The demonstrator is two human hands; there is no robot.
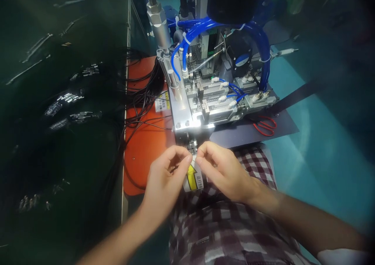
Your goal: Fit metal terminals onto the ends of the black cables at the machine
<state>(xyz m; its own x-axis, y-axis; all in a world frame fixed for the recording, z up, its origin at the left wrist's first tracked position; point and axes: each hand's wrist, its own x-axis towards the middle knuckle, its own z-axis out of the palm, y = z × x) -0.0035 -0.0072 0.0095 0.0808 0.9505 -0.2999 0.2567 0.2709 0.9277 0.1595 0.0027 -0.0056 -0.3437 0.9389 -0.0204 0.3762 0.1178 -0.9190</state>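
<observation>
Just in front of a metal machine [184, 114], both my hands are raised with thumb and forefinger pinched. My left hand [168, 179] and my right hand [224, 173] nearly meet at the fingertips. Whatever lies in either pinch is too small to make out. Between and below the fingertips shows a white label [199, 179] with a yellow arrow [191, 178] and printed characters. A small dark metal fixture [191, 145] of the machine sits right beyond my fingertips.
Black cables [143, 104] spread over an orange surface [146, 147] at the left. Blue air tubes [202, 24] arch above the machine. Red-handled scissors or pliers [265, 126] lie on a dark plate [243, 136] at the right. Shiny metal pieces [68, 97] are scattered on the dark green surface.
</observation>
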